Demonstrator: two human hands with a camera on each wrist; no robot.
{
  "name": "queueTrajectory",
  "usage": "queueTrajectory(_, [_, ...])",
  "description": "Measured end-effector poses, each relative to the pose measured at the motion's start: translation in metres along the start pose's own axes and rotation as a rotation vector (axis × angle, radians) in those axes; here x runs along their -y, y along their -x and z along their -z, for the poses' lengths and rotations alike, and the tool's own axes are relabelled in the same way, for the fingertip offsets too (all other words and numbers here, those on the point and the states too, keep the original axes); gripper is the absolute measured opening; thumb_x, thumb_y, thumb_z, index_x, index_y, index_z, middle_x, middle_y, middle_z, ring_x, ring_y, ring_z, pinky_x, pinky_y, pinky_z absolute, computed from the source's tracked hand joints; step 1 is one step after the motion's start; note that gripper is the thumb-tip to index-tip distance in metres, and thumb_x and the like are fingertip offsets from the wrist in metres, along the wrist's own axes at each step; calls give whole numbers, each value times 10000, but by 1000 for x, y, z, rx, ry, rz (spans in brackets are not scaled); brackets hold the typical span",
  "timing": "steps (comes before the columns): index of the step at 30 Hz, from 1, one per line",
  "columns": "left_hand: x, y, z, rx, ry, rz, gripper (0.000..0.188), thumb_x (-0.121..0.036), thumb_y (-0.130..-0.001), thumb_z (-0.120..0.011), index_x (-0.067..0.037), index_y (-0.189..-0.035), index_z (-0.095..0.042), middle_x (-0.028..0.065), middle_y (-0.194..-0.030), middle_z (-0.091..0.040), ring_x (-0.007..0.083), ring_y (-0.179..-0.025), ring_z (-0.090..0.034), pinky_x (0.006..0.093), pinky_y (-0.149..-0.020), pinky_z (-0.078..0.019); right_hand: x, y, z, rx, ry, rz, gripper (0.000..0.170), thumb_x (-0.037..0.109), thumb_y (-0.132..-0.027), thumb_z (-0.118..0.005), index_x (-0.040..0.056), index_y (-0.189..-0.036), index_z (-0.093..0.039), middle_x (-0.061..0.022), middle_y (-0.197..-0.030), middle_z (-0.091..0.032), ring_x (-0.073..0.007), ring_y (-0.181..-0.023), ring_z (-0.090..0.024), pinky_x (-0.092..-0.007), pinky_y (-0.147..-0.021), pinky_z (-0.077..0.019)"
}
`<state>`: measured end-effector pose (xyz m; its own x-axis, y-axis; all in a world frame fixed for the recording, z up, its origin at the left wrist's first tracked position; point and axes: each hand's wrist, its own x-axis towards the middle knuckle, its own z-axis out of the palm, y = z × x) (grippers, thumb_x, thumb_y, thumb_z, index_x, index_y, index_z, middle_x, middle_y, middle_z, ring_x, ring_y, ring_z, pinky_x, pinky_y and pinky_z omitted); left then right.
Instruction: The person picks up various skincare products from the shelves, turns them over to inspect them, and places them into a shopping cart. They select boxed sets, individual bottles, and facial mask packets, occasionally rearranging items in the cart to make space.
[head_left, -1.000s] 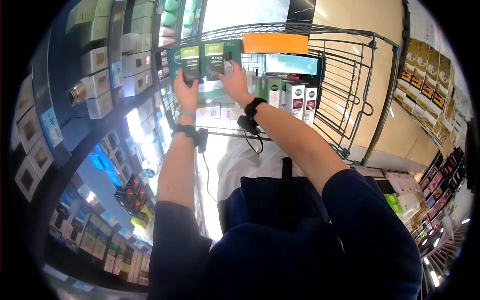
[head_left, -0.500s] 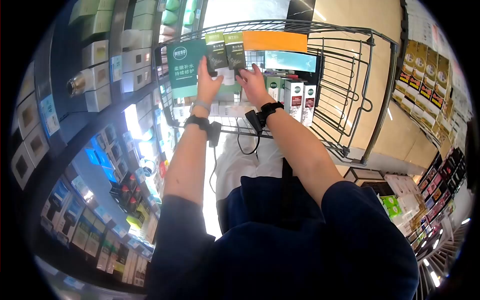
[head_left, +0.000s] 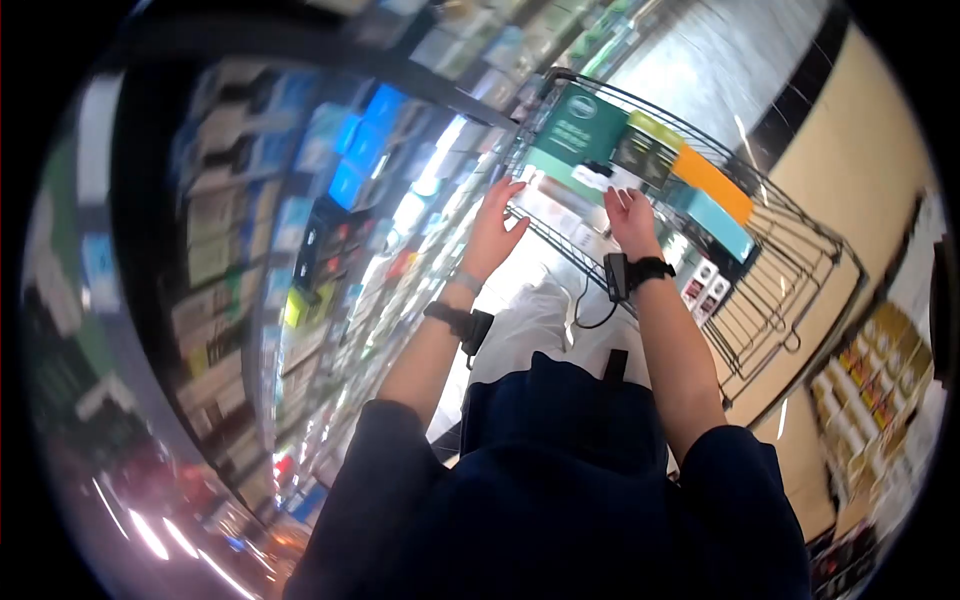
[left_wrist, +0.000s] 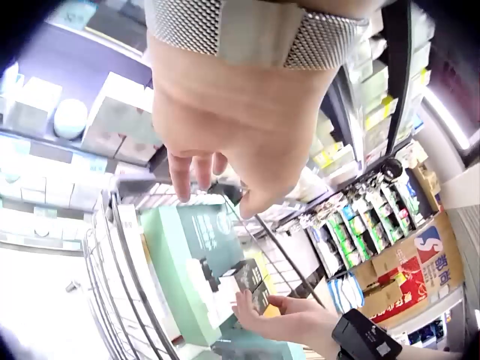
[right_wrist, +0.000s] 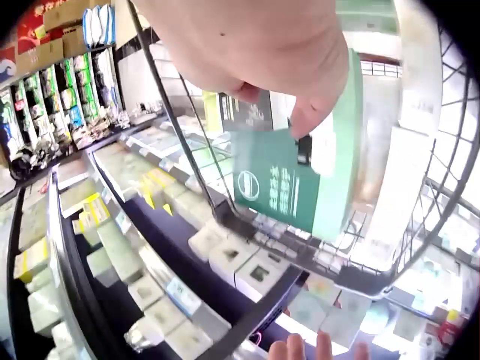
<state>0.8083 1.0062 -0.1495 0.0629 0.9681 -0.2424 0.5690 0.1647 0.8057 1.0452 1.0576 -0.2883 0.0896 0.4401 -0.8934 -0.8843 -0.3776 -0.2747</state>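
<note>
Loose-fingered, the left hand is held near the black wire cart; the right hand, fingers parted, is held beside dark, green-topped rectangular cartons.

Motion blur smears the head view's shelves, glare whitens the floor, edges curve.

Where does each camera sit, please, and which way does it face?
Head: on the head, facing forward and down at the cart; left hand, right hand show.
Left wrist: worn there, facing past left hand into cart; right hand below.
Right wrist: worn there, facing past right hand toward shelves; left fingers below.
Wrist views share the green box.
</note>
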Motion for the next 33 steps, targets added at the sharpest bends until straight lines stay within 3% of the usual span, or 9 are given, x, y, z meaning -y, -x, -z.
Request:
queueTrajectory(3, [-22,47,62,-187,-42,-38,521,-20,-848,-691,-134,-1338,-558,134,-1500,-440,336,-1314,-505,402,-941,-548,-43,21,-30,108,-295,-288,213,74,-985,-461,-70,-1135,-504,-231,-1117,-645,-304,-1035,-642,-390,-911,-532])
queueTrajectory(6, [-28,98,116,-492,9,-105,367,11,-903,-604,-59,-1263,-594,120,-1402,-544,229,-1245,-564,332,-942,-529,-84,102,-84,742,-259,-501,229,77,-955,-490,-27,-1150,-552,-147,-1118,-666,-239,-1025,-647,-353,-900,-517])
queueTrajectory(8, [-31,137,156,-703,20,-109,301,38,-915,-577,-27,-1208,-608,118,-1343,-586,204,-1205,-582,318,-943,-517,-112,166,-131,1003,-229,-636,235,92,-966,-483,-13,-1157,-573,-115,-1120,-667,-227,-1030,-645,-348,-899,-519])
queueTrajectory(12, [-29,208,220,-1146,121,-119,289,29,-964,-537,7,-1252,-546,130,-1315,-586,217,-1209,-574,336,-1040,-459,-144,325,-201,1137,495,-139,271,157,-988,-529,14,-1203,-613,-111,-1177,-668,-227,-1108,-634,-356,-916,-513])
queueTrajectory(16, [-21,242,272,-1374,214,-333,354,34,-948,-544,29,-1299,-502,151,-1338,-555,241,-1243,-547,383,-1104,-417,-197,376,-214,1476,804,407,362,94,-976,-550,-7,-1324,-558,-123,-1285,-643,-203,-1208,-596,-316,-1015,-454])
queueTrajectory(18, [-16,244,292,-1288,318,-293,412,33,-947,-546,32,-1345,-440,173,-1357,-541,259,-1314,-500,413,-1154,-363,-221,398,-209,1421,770,525,423,80,-955,-570,-8,-1366,-522,-149,-1310,-632,-235,-1196,-606,-334,-1042,-440])
queueTrajectory(24, [-14,228,291,-1225,167,-273,444,17,-904,-634,49,-1328,-508,202,-1362,-557,302,-1284,-557,404,-1083,-456,-257,410,-202,1296,898,944,603,105,-889,-631,-36,-1433,-416,-274,-1425,-487,-382,-1295,-513,-396,-1083,-403])
queueTrajectory(27, [-17,228,295,-1118,142,-226,513,-10,-935,-618,35,-1417,-447,191,-1436,-507,292,-1328,-518,406,-1108,-419,-261,417,-206,1227,993,1068,663,117,-870,-644,-60,-1446,-369,-293,-1477,-405,-418,-1340,-449,-428,-1096,-380])
queueTrajectory(33, [-24,223,302,-1066,72,-235,556,-38,-915,-656,28,-1431,-459,192,-1354,-539,269,-1180,-607,352,-935,-545,-270,408,-220,1203,1074,1265,686,133,-853,-656,-46,-1449,-367,-263,-1340,-472,-436,-1220,-508,-438,-1035,-418])
